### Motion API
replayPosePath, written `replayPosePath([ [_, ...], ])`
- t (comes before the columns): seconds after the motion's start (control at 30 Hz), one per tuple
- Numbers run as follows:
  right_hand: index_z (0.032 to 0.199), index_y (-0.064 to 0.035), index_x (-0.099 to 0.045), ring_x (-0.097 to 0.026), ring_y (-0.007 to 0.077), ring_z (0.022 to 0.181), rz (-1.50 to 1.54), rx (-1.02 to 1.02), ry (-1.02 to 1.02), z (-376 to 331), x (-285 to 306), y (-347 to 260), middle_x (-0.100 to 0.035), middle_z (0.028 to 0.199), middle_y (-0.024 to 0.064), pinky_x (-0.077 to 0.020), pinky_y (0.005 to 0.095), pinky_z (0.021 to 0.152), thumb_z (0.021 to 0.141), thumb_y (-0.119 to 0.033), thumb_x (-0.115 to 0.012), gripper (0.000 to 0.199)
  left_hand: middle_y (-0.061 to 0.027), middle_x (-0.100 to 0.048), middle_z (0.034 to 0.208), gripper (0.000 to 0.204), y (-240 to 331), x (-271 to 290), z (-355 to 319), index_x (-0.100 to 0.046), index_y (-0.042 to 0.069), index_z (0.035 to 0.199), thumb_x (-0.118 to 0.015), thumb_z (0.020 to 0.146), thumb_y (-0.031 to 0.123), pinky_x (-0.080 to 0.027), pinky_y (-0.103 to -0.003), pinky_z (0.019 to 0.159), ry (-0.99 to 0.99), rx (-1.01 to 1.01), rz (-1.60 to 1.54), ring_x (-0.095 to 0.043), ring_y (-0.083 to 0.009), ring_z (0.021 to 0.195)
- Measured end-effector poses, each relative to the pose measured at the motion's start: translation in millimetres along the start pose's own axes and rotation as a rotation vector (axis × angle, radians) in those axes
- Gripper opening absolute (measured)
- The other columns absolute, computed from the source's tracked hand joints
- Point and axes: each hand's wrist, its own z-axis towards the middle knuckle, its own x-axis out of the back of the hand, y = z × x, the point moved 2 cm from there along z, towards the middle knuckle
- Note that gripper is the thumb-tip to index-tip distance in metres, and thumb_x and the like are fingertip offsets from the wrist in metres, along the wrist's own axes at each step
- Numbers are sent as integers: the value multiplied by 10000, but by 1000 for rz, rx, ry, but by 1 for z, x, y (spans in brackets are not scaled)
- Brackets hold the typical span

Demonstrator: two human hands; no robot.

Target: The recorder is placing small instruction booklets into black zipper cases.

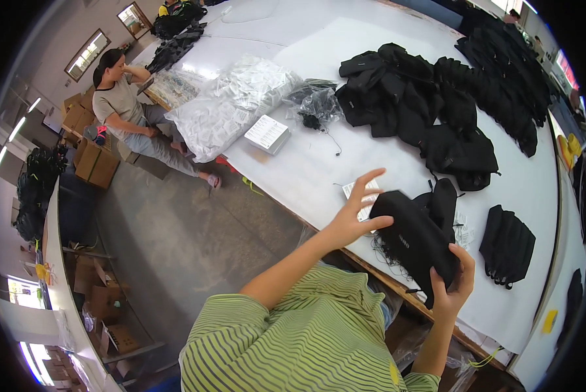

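A long black fabric pouch (413, 238) with small pale lettering is held tilted over the near edge of the table. My right hand (454, 282) grips its lower right end, thumb on the front face and fingers round the edge. At the upper left end is my left hand (358, 212), fingers spread apart, thumb at the pouch's edge. Behind that hand lies a white printed card (361, 191), partly covered. Dark thin cords (389, 255) lie under the pouch's left side. Another black piece (444, 202) shows just behind the pouch.
The white table (293, 171) carries a heap of black bags (404, 91), a stack of black pouches (507, 245), a card stack (267, 134) and clear plastic bags of white tags (240, 98). A seated person (126, 104) is at the far left, near cardboard boxes (97, 160).
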Motion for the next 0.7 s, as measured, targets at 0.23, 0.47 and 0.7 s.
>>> replayPosePath([
  [0.23, 1041, 6, -609, -515, 173, 1020, 243, -213, -120, -1, 12, 25, -576, 1063, 100, -363, 274, 920, 750, -38, -646, 297, -86, -625, 1107, 241, 23, 6, -1, -641, 20, 1060, -678, 835, 95, -409, -312, 957, -232, -56, 1, -562, -197, 1062],
  [0.47, 971, 4, -574, -520, 189, 1063, 294, -235, -245, 9, 11, 33, -576, 1146, 128, -368, 300, 953, 863, -52, -546, 125, -72, -652, 1019, 86, 27, 0, 1, -671, 11, 875, -671, 810, 68, -431, -292, 875, -146, -150, 115, -581, -157, 960],
  [0.7, 1036, 5, -626, -573, 95, 873, 231, -329, -278, 11, 11, 48, -630, 1026, 41, -455, 226, 769, 905, -127, -605, 188, -62, -675, 955, 95, 21, -5, 8, -668, -6, 830, -639, 846, 83, -427, -284, 850, -132, 61, 147, -593, -151, 908],
])
